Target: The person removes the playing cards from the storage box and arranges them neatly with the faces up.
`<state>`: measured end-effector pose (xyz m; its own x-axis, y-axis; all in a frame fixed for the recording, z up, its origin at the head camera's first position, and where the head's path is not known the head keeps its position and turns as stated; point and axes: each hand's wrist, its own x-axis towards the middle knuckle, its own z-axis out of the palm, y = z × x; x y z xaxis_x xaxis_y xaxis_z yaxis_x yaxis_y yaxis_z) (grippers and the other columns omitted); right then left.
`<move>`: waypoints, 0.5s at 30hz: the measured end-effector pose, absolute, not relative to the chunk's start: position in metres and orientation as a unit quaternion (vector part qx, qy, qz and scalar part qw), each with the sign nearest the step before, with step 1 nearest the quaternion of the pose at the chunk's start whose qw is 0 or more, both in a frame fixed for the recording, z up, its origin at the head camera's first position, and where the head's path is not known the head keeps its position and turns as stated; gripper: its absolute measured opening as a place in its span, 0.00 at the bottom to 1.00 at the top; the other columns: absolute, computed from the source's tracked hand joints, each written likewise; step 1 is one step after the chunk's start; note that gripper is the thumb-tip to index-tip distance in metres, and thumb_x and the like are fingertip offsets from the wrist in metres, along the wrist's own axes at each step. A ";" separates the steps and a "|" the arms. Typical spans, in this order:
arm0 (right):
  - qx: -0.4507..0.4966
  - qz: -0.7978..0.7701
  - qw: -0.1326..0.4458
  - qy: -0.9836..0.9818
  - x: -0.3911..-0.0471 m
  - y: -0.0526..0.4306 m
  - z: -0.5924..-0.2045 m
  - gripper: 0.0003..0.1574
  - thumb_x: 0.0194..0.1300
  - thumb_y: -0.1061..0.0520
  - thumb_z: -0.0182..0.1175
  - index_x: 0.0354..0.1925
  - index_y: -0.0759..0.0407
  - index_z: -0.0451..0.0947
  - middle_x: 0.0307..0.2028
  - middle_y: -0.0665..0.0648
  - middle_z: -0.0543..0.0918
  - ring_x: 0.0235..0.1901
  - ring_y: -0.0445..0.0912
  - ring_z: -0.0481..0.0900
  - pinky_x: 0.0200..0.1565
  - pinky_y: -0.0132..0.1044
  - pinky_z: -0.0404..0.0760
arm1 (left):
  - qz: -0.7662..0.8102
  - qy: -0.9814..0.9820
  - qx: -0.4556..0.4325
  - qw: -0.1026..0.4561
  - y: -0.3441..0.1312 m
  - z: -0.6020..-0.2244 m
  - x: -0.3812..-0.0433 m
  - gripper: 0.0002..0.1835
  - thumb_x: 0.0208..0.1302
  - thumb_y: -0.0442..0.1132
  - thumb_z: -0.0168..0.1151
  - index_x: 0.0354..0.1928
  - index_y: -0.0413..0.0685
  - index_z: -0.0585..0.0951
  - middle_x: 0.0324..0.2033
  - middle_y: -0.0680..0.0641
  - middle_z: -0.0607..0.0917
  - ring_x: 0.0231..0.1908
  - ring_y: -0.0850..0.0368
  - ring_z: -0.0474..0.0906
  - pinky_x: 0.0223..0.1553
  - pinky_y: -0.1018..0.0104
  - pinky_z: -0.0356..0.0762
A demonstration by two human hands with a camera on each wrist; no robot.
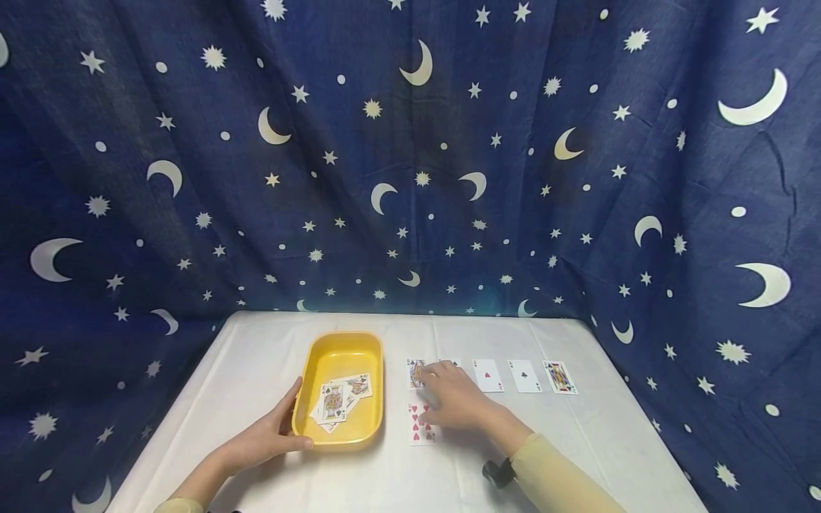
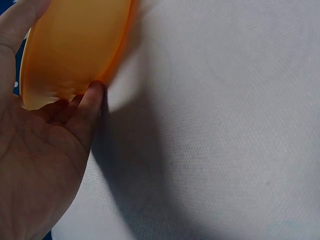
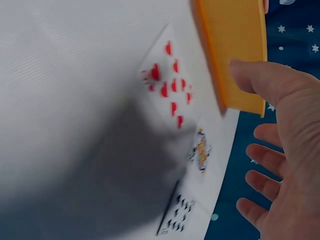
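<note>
My left hand (image 1: pixel 272 434) grips the near left corner of a yellow plastic tray (image 1: pixel 378 385), its fingers along the side wall. Several face cards (image 1: pixel 334 404) lie overlapping inside the tray. My right hand (image 1: pixel 458 395) hovers over the playing cards right of the tray, fingers spread and relaxed, holding nothing. Beneath it lie a hearts number card (image 1: pixel 418 433) and a face card (image 1: pixel 414 375). A black-suited number card (image 3: pixel 179 215) shows in the right wrist view; in the head view the right hand mostly covers it.
Farther right in the row lie an ace of hearts (image 1: pixel 489 376), an ace of clubs (image 1: pixel 525 376) and another face card (image 1: pixel 561 377), all face up. A white cloth covers the table (image 1: pixel 359 477). Behind it hangs a dark blue curtain (image 1: pixel 346 214) with moons and stars.
</note>
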<state>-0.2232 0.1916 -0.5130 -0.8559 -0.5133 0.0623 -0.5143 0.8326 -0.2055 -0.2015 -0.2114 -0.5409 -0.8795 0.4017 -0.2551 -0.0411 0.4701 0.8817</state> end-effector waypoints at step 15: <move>0.267 0.143 -0.001 -0.953 -0.240 0.141 -0.490 0.53 0.59 0.35 0.71 0.76 0.47 0.66 0.72 0.48 0.69 0.73 0.47 0.61 0.73 0.51 0.61 | 0.511 0.823 0.118 0.218 -0.212 -0.540 -0.200 0.68 0.58 0.46 0.78 0.83 0.57 0.34 0.80 0.34 0.46 0.75 0.34 0.55 0.73 0.40 0.50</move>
